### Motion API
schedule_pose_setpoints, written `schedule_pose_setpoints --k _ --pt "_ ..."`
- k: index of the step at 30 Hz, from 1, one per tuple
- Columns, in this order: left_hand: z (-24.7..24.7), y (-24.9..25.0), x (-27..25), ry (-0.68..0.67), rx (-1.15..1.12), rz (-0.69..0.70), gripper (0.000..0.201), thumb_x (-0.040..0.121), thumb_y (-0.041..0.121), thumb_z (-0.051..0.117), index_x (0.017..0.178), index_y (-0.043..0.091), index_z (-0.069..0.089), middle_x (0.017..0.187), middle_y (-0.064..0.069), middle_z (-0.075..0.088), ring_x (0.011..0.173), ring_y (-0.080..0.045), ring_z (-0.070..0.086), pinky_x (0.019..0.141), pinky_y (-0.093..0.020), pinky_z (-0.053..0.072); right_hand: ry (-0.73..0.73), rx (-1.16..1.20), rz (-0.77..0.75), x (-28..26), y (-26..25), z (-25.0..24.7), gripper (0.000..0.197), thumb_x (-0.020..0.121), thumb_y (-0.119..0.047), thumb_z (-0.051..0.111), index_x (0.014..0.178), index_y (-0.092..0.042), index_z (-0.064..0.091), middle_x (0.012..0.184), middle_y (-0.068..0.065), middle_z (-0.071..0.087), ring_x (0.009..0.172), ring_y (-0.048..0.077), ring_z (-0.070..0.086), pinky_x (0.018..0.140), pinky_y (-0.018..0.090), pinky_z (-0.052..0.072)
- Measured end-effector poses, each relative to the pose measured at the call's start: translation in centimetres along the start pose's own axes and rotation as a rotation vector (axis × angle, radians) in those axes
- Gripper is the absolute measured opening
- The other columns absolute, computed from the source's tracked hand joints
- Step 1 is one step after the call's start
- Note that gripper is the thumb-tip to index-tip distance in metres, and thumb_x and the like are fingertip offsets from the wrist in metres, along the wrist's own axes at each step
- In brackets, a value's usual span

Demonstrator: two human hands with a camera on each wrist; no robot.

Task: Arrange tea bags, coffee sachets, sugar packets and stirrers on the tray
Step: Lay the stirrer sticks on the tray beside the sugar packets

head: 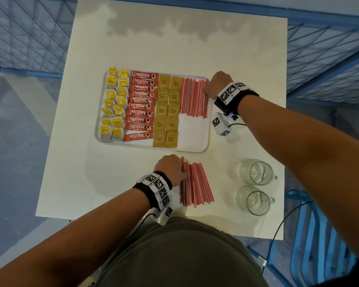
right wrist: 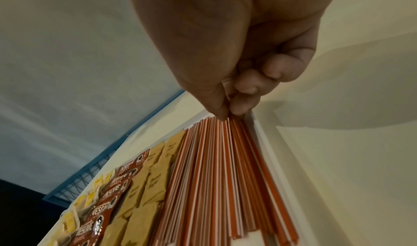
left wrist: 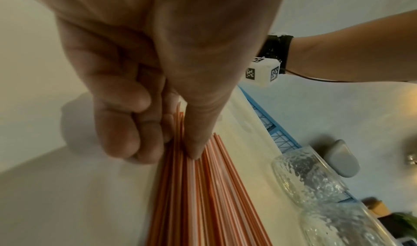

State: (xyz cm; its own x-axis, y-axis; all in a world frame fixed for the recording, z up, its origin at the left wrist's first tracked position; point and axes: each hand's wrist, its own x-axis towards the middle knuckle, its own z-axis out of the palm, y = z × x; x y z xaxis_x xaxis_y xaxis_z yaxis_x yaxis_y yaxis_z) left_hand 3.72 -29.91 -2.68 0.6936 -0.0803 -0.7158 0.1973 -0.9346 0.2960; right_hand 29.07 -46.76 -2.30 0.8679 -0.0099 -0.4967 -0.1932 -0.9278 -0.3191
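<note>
While both hands pinch stirrers, left hand, right hand, two glass mugs, ten coffee sachets

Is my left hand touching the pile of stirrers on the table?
Touching. The left wrist view shows the left hand pinching stirrers at the edge of the stirrer pile on the table, thumb tip pressed onto them, with no gap.

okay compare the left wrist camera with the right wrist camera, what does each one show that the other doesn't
Only the left wrist view shows the left hand pinching stirrers from the loose pile on the table, plus two glass mugs. Only the right wrist view shows the right hand pinching stirrers on the tray, beside brown sugar packets, coffee sachets and yellow tea bags. Both show fingertips gripping red-and-white stirrers over the white table.
</note>
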Motion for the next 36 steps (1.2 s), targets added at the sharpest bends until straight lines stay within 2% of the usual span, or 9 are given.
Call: schedule_pose_setpoints --k 9,12,15,18,21,25,29,31,36 --pt "0.6 -0.7 0.0 -0.036 -0.016 -0.010 0.036 0.089 0.048 0.067 0.077 0.016 0.058 0.071 0.002 0.057 0.061 -0.010 0.051 0.055 -0.024 0.038 0.050 0.006 -0.019 -1.1 -0.2 -0.1 0.038 0.088 -0.035 0.070 0.066 -0.013 0.047 0.064 0.002 0.053 0.054 0.020 0.051 0.046 0.026 0.037" --pt "0.5 -1.0 -0.1 -0.044 -0.098 -0.050 0.035 0.089 0.043 0.070 0.070 0.014 0.064 0.066 0.002 0.060 0.062 -0.012 0.057 0.055 -0.024 0.042 0.069 0.034 -0.016 -1.9 0.0 -0.4 0.041 0.089 -0.040 0.068 0.066 -0.013 0.048 0.062 0.001 0.053 0.053 0.020 0.051 0.046 0.025 0.036" --pt "0.5 -1.5 -0.1 -0.069 -0.166 -0.059 0.035 0.090 0.037 0.070 0.067 0.011 0.068 0.067 -0.001 0.067 0.065 -0.015 0.065 0.059 -0.027 0.052 0.065 0.081 -0.016 -3.3 0.1 -0.6 0.042 0.091 -0.040 0.067 0.067 -0.007 0.058 0.060 0.004 0.058 0.054 0.022 0.055 0.053 0.029 0.045" --pt "0.4 -2.0 -0.3 -0.070 -0.252 -0.050 0.038 0.092 0.031 0.069 0.064 0.005 0.070 0.064 -0.008 0.069 0.061 -0.020 0.066 0.058 -0.026 0.052 0.020 0.139 -0.056 -6.0 0.4 -0.5 0.044 0.094 -0.039 0.065 0.079 0.002 0.073 0.074 0.012 0.073 0.066 0.026 0.069 0.068 0.036 0.060" --pt "0.4 -2.3 -0.7 -0.059 -0.320 -0.040 0.037 0.093 0.029 0.068 0.069 0.001 0.072 0.067 -0.011 0.071 0.066 -0.024 0.070 0.063 -0.028 0.056 -0.002 0.206 -0.131 -9.5 0.9 0.2 0.043 0.096 -0.035 0.065 0.064 -0.006 0.068 0.066 0.009 0.070 0.053 0.015 0.059 0.058 0.028 0.051" --pt "0.3 -2.5 -1.1 -0.033 -0.366 -0.009 0.034 0.093 0.028 0.067 0.067 0.007 0.070 0.065 -0.005 0.072 0.065 -0.020 0.071 0.071 -0.033 0.059 -0.072 0.262 -0.210 -14.1 1.6 2.1 0.034 0.096 -0.034 0.067 0.070 -0.014 0.074 0.072 -0.005 0.072 0.050 -0.002 0.055 0.054 0.014 0.041" --pt "-0.2 -2.3 -1.9 -0.004 -0.401 0.029 0.029 0.095 0.026 0.065 0.067 0.018 0.067 0.066 0.005 0.072 0.063 -0.013 0.071 0.065 -0.029 0.056 -0.168 0.291 -0.259 -17.7 2.3 4.7 0.025 0.096 -0.036 0.066 0.082 -0.020 0.079 0.077 -0.015 0.072 0.070 -0.001 0.066 0.061 0.015 0.044" --pt "-0.4 -2.1 -2.3 0.005 -0.438 0.062 0.024 0.095 0.024 0.065 0.072 0.018 0.066 0.068 0.005 0.072 0.060 -0.010 0.070 0.060 -0.024 0.051 -0.189 0.310 -0.267 -18.7 2.8 5.8 0.024 0.095 -0.035 0.067 0.085 -0.018 0.080 0.077 -0.014 0.073 0.075 0.004 0.068 0.069 0.022 0.051" --pt "-0.7 -1.7 -3.5 0.011 -0.498 0.169 0.021 0.096 0.021 0.066 0.076 0.015 0.068 0.064 0.004 0.069 0.054 -0.002 0.065 0.052 -0.010 0.043 -0.225 0.379 -0.293 -20.1 3.5 7.5 0.019 0.094 -0.034 0.068 0.106 -0.024 0.079 0.093 -0.013 0.075 0.087 0.000 0.068 0.084 0.024 0.054"
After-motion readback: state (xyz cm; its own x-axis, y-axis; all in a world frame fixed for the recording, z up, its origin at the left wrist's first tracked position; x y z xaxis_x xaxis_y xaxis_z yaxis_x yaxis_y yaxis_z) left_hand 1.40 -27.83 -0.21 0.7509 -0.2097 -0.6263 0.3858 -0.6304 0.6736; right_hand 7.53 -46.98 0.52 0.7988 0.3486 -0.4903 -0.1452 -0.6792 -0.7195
